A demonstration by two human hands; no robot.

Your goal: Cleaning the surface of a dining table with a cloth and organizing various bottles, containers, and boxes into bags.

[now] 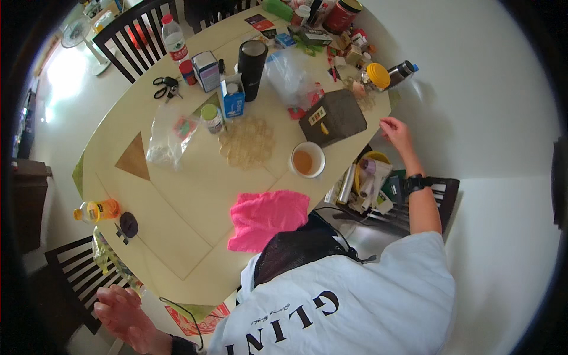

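My left hand (126,313) hangs at the lower left, beyond the table's near edge and close to a dark slatted chair. Its fingers are bent, the thumb stands apart, and I see nothing in it. At the right, my right hand (395,132) is off the table's edge, close to a dark box (339,117). Its fingers are loosely curled; whether something small is between them cannot be made out. A pink cloth (268,217) lies flat before me at the table's edge. Behind it stands a white cup (316,165) with a brownish liquid inside.
A woven mat (248,142), a black tumbler (253,69), a plastic bag (166,144), scissors (159,91) and an orange drink bottle (97,210) lying on its side are on the table (177,208). Several jars and packets crowd the far right. A loaded chair (437,208) stands right.
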